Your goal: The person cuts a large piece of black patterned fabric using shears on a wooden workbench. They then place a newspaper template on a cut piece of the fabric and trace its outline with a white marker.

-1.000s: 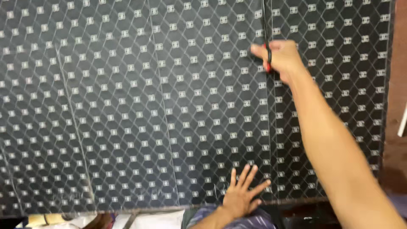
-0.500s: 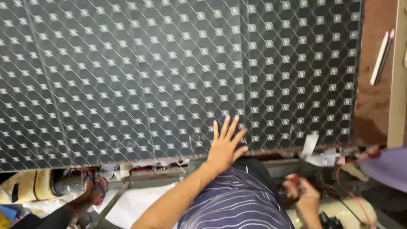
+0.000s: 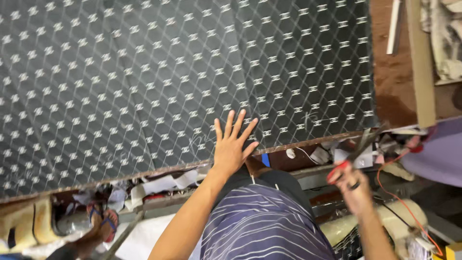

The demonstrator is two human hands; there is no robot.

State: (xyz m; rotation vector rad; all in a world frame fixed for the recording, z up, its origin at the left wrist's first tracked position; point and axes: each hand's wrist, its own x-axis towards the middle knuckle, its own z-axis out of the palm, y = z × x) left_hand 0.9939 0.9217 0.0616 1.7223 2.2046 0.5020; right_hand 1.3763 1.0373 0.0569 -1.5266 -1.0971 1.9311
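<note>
Worktable (image 3: 390, 91): dark patterned fabric sheet (image 3: 168, 72) spread flat, covering most.

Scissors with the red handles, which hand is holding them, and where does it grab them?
The right hand holds the scissors by the red handle loops, its fingers through them, blades pointing up. The left hand holds nothing; it lies flat on the patterned black sheet.

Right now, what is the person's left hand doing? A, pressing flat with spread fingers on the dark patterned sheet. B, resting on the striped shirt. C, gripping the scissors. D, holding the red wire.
A: the left hand lies flat, fingers spread, on the near edge of the dark patterned sheet; the scissors are in the right hand.
</note>
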